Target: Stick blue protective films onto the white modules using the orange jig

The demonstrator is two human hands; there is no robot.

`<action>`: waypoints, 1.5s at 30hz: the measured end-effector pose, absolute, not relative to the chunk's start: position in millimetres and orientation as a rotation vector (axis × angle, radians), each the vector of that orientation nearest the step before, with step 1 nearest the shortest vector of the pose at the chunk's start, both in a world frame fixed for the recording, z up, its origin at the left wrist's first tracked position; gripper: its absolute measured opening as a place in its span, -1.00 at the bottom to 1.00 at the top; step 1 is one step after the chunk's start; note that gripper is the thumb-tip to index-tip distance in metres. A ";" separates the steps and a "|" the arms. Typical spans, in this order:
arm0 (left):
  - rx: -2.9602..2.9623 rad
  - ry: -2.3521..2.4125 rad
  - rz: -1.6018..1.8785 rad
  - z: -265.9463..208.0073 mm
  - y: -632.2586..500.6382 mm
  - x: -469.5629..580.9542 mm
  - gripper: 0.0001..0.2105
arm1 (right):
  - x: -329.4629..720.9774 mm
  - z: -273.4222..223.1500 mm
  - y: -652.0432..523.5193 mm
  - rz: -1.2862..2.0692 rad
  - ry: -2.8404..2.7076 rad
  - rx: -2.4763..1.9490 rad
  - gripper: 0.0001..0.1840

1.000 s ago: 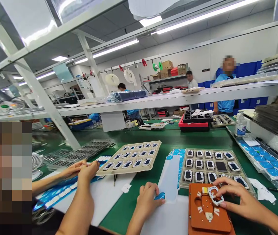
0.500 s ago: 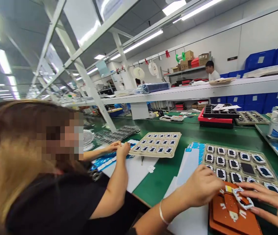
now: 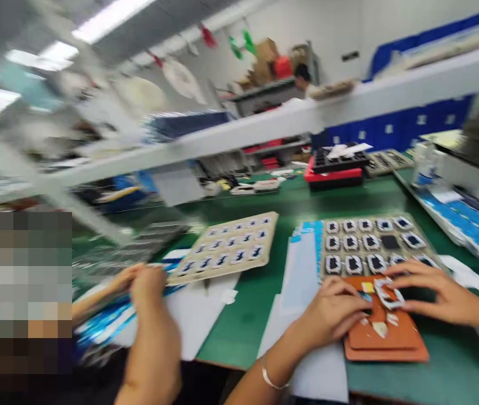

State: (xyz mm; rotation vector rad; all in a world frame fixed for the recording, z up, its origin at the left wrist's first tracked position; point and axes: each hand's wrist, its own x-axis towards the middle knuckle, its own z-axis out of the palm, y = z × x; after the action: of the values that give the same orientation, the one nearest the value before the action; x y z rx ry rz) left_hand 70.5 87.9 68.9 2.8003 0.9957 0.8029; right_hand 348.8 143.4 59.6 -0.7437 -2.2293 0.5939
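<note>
Over the orange block (image 3: 386,340), left hand (image 3: 337,312) pinches blue film (image 3: 366,297), right hand (image 3: 439,293) grips white frame (image 3: 394,304); loaded tray (image 3: 358,235) crowds block's far side

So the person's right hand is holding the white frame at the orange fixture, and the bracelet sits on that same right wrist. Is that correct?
Not quite: the bracelet is on the left wrist, as the head view shows. The right hand does hold the white frame at the orange fixture.
</note>
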 end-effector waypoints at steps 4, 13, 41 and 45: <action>2.802 0.746 0.873 75.9 94.4 66.0 -0.74 | 346.7 76.8 142.2 0.541 -2.354 -0.652 -0.65; 2.919 0.670 0.669 84.2 91.7 68.2 -0.66 | 345.5 85.4 136.3 0.361 -2.321 -0.663 -0.73; 2.899 0.785 0.868 82.1 85.6 70.6 -0.69 | 341.1 89.1 125.2 0.355 -2.278 -0.689 -0.77; 2.865 0.781 0.913 83.2 84.3 71.9 -0.73 | 341.8 89.8 125.7 0.347 -2.269 -0.715 -0.75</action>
State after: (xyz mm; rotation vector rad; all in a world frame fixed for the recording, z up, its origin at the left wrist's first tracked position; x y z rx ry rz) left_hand 71.9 84.3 83.2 2.8650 0.7807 0.9127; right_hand 341.8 125.7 89.8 -0.7145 -2.2690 0.3474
